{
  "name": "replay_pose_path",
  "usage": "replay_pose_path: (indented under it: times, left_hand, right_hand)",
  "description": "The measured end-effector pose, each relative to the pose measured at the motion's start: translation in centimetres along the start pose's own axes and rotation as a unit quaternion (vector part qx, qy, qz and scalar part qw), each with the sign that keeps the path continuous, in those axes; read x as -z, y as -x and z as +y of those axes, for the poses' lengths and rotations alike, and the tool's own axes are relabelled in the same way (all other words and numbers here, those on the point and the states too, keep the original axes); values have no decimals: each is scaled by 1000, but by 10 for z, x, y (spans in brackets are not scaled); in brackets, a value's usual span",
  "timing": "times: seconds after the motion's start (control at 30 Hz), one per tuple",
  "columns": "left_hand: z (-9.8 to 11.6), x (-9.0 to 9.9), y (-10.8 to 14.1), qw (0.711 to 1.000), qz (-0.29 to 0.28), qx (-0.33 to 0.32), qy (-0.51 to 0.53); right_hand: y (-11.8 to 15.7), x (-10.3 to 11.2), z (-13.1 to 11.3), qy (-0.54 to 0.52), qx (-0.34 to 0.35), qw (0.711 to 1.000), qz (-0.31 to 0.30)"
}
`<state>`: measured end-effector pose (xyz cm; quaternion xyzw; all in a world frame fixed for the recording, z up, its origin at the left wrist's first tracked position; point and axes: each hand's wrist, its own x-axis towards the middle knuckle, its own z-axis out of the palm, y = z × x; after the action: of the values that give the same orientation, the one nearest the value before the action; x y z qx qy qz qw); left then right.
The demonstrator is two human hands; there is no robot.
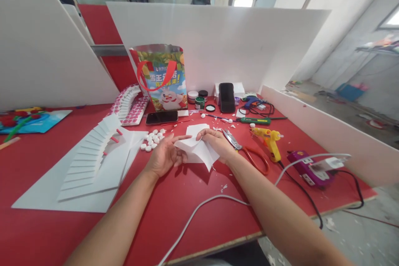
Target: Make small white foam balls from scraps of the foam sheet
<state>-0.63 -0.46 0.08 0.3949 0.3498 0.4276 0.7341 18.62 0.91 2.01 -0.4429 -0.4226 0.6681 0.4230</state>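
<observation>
Paper (201,149), white and bent, sits raised between your two hands, over the middle of the table (174,216), with a second white sheet (196,128) lying flat under it. Your right hand (218,141) pinches its upper edge, thumb against curled fingers, probably to control the bend; that leaves the near corner hanging free. Your left hand (164,156) is at the left corner, index finger stretched along it, other fingers curled below, likely to steady that side. Can't tell whether these actually grip or only touch.

White discs (152,139) are heaped just beside your left hand, presumably grouped so none stray. Further left, overlapping white strips (85,153) fan in a curve on white board (40,193), which seems to serve as a base.

Cutters (238,146) lie next to your right forearm, handles spread toward you, handy for picking up. Beyond them, the yellow glue gun (270,143) lies near the purple power strip (297,158), probably because of its cord.

At the back, one phone (162,117) lies flat, another (227,97) stands upright, maybe propped, and a printed bag (166,79) stands by the partition (237,45), out of your way.
</observation>
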Motion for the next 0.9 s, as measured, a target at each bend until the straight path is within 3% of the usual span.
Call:
replay_pose_path:
  times: [0.1, 0.4, 0.9]
  left_hand:
    - [-4, 0, -1, 999, 1, 18, -31]
    - [-7, -2, -3, 997, 44, -27, -65]
    - [-5, 0, -2, 993, 52, -64, -81]
  right_hand:
    - [2, -1, 0, 22, -6, 1000, -9]
    - [5, 1, -1, 75, 1, 996, -39]
    - [-1, 12, 4, 41, 5, 996, -85]
